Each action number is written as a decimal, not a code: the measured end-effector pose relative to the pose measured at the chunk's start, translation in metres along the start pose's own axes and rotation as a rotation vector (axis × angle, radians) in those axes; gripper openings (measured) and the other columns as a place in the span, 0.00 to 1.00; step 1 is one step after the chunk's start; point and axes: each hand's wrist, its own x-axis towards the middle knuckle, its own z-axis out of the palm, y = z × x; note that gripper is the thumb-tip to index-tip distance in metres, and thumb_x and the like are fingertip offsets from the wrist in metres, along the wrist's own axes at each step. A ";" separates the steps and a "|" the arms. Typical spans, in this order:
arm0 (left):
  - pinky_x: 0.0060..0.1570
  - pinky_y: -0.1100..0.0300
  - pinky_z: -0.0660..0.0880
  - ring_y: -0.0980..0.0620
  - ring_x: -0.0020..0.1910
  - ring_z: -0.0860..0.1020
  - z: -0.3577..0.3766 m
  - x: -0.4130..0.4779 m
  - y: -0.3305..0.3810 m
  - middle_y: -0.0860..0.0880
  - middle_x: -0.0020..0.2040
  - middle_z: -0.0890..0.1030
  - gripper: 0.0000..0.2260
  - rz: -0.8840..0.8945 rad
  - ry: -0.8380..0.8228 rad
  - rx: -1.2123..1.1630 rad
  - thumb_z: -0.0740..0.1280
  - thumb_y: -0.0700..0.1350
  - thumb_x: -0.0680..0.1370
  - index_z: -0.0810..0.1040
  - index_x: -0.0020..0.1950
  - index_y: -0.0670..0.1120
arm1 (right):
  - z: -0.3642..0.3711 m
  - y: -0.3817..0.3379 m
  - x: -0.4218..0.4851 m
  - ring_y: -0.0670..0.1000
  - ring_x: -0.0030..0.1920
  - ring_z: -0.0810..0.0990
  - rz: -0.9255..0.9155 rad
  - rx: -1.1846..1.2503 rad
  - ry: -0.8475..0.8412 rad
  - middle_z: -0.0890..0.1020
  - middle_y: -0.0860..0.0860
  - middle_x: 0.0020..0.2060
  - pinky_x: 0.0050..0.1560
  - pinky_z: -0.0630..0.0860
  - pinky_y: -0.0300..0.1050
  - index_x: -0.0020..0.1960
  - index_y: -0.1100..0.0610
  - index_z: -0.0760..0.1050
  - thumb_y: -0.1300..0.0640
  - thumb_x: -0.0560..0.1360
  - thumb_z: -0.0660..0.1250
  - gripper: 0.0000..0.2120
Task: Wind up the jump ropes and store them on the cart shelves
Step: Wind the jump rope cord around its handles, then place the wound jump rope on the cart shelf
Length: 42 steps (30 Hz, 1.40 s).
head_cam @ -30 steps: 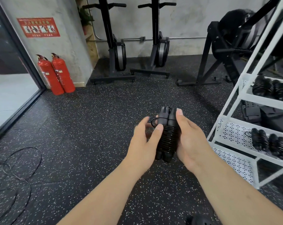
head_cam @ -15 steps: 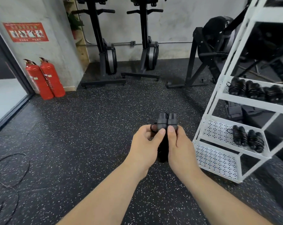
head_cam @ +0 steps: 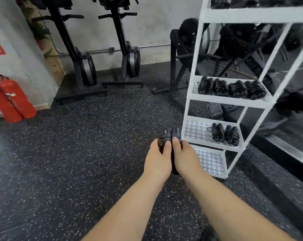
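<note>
A wound black jump rope (head_cam: 171, 134), its two handles side by side with the cord coiled round them, is held between both hands in front of me. My left hand (head_cam: 158, 160) grips its left side and my right hand (head_cam: 186, 159) grips its right side, thumbs on top. The bundle is just left of the white cart (head_cam: 234, 100). Several wound ropes (head_cam: 231, 87) lie on the cart's middle shelf, and two more wound ropes (head_cam: 224, 133) lie on the shelf below. The lowest perforated shelf (head_cam: 210, 161) holds nothing I can see.
Dark speckled rubber floor (head_cam: 86, 145) stretches to the left. Two upright rowing machines (head_cam: 81, 49) stand against the back wall, and another black machine (head_cam: 183, 54) stands behind the cart. Two red fire extinguishers (head_cam: 10, 100) stand at the left wall.
My view has swung right and closer to the cart. Both hands have closed together round the rope bundle and carried it toward the cart's lower shelves. The loose cords on the floor have left view.
</note>
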 end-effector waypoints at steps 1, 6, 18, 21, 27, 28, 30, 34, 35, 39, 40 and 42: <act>0.68 0.46 0.77 0.51 0.63 0.81 0.008 -0.001 0.001 0.53 0.66 0.83 0.29 -0.002 -0.012 0.014 0.61 0.67 0.78 0.72 0.76 0.56 | -0.005 0.004 0.004 0.55 0.54 0.81 0.037 0.074 0.000 0.83 0.52 0.53 0.57 0.76 0.52 0.61 0.55 0.78 0.40 0.87 0.55 0.21; 0.74 0.46 0.71 0.48 0.72 0.75 0.041 -0.007 0.008 0.51 0.75 0.75 0.35 0.041 -0.057 0.092 0.65 0.60 0.84 0.52 0.87 0.57 | -0.035 0.019 0.021 0.54 0.53 0.83 0.232 0.422 0.005 0.85 0.54 0.54 0.51 0.80 0.49 0.61 0.55 0.80 0.43 0.86 0.61 0.18; 0.52 0.46 0.81 0.50 0.53 0.80 0.108 -0.003 0.025 0.55 0.55 0.79 0.20 0.292 -0.113 0.562 0.75 0.54 0.75 0.73 0.65 0.61 | -0.097 0.042 0.056 0.54 0.48 0.85 0.371 0.751 0.061 0.87 0.55 0.49 0.42 0.77 0.46 0.55 0.54 0.83 0.49 0.85 0.66 0.11; 0.55 0.45 0.79 0.45 0.56 0.79 0.126 0.008 0.027 0.51 0.57 0.79 0.23 0.287 -0.111 0.659 0.76 0.53 0.76 0.72 0.68 0.54 | -0.102 0.052 0.069 0.54 0.51 0.85 0.348 0.743 0.060 0.87 0.55 0.51 0.45 0.79 0.47 0.59 0.55 0.83 0.50 0.86 0.65 0.12; 0.54 0.49 0.78 0.45 0.56 0.79 0.160 0.030 0.016 0.47 0.58 0.80 0.24 0.281 -0.128 0.791 0.73 0.45 0.78 0.71 0.71 0.51 | -0.107 0.077 0.091 0.55 0.54 0.84 0.324 0.642 0.080 0.86 0.55 0.53 0.52 0.81 0.51 0.61 0.57 0.81 0.50 0.88 0.59 0.15; 0.53 0.50 0.77 0.45 0.55 0.79 0.163 0.034 0.014 0.47 0.57 0.80 0.23 0.286 -0.130 0.791 0.72 0.46 0.78 0.71 0.71 0.51 | -0.108 0.080 0.091 0.53 0.52 0.84 0.318 0.635 0.090 0.86 0.54 0.52 0.47 0.79 0.48 0.61 0.56 0.80 0.51 0.88 0.58 0.14; 0.50 0.51 0.74 0.44 0.56 0.79 0.168 0.044 0.012 0.46 0.57 0.80 0.21 0.294 -0.132 0.781 0.72 0.48 0.80 0.72 0.71 0.51 | -0.111 0.085 0.093 0.49 0.51 0.82 0.297 0.645 0.103 0.85 0.52 0.52 0.43 0.75 0.45 0.60 0.53 0.79 0.51 0.89 0.56 0.14; 0.50 0.51 0.75 0.44 0.55 0.81 0.180 0.074 0.010 0.48 0.55 0.82 0.18 0.271 -0.130 0.711 0.73 0.53 0.80 0.74 0.67 0.52 | -0.108 0.098 0.101 0.50 0.62 0.79 0.246 0.524 0.185 0.82 0.47 0.62 0.64 0.74 0.49 0.72 0.52 0.75 0.48 0.89 0.54 0.18; 0.51 0.51 0.76 0.44 0.56 0.81 0.184 0.082 0.011 0.48 0.56 0.82 0.18 0.258 -0.126 0.728 0.74 0.54 0.80 0.74 0.66 0.51 | -0.107 0.104 0.106 0.52 0.67 0.78 0.254 0.430 0.212 0.80 0.49 0.67 0.68 0.73 0.52 0.76 0.52 0.73 0.47 0.89 0.53 0.20; 0.52 0.52 0.75 0.44 0.57 0.81 0.203 0.115 0.010 0.47 0.57 0.82 0.19 0.225 -0.144 0.782 0.74 0.55 0.80 0.75 0.66 0.49 | -0.112 0.132 0.132 0.60 0.70 0.77 0.349 0.096 0.229 0.79 0.56 0.71 0.66 0.72 0.53 0.80 0.54 0.68 0.46 0.89 0.53 0.23; 0.51 0.53 0.74 0.44 0.57 0.81 0.208 0.123 0.009 0.47 0.58 0.83 0.19 0.220 -0.153 0.800 0.74 0.55 0.80 0.75 0.66 0.48 | -0.112 0.138 0.138 0.61 0.70 0.77 0.358 0.038 0.238 0.79 0.57 0.70 0.65 0.73 0.53 0.80 0.54 0.67 0.46 0.88 0.54 0.23; 0.50 0.54 0.74 0.44 0.57 0.81 0.218 0.140 0.005 0.47 0.58 0.83 0.19 0.219 -0.169 0.834 0.73 0.55 0.81 0.75 0.66 0.48 | -0.108 0.152 0.148 0.60 0.67 0.79 0.342 -0.066 0.273 0.80 0.57 0.68 0.64 0.76 0.55 0.80 0.53 0.68 0.47 0.88 0.56 0.23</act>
